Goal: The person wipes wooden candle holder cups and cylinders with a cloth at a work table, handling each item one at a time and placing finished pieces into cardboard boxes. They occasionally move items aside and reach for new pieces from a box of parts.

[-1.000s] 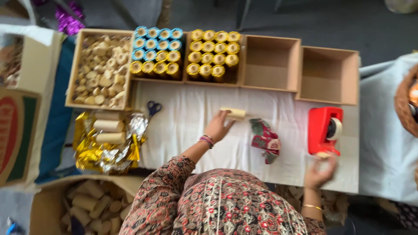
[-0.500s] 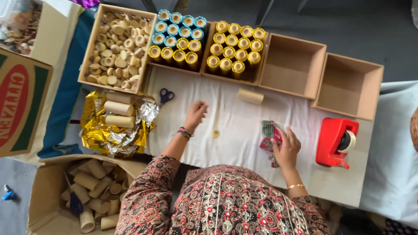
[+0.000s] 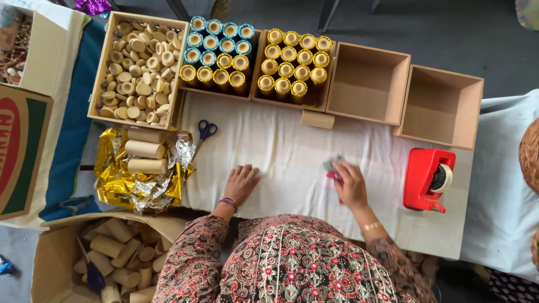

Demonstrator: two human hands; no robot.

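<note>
- From my remote seat I look straight down on a desk [image 3: 292, 146] covered with a white cloth, dark floor beyond its far edge and cardboard boxes on the floor to the left.
- The left hand [image 3: 241, 182] lies flat on the cloth, fingers spread, holding nothing; I judge it is there to steady the cloth or the body.
- The right hand [image 3: 349, 185] is curled around a small wad of red and green foil [image 3: 332, 167], which sticks out past the fingertips, so that hand is closed on it.
- A plain cardboard tube [image 3: 318, 119] lies on its side near the far edge, apart from both hands, just in front of the trays.
- Along the far edge stand a tray of blue and gold wrapped tubes [image 3: 218, 53] and a tray of gold ones [image 3: 293, 62], all upright and packed tight, presumably so they stay sorted by colour.
- Two empty boxes [image 3: 368, 84] sit to their right.
- A box of short tube pieces [image 3: 139, 67] is at far left, with gold foil sheets [image 3: 140, 168] carrying three bare tubes below it, close to the left hand's side.
- Scissors [image 3: 205, 131] rest beside the foil; a red tape dispenser [image 3: 429, 179] stands within the right hand's reach.
</note>
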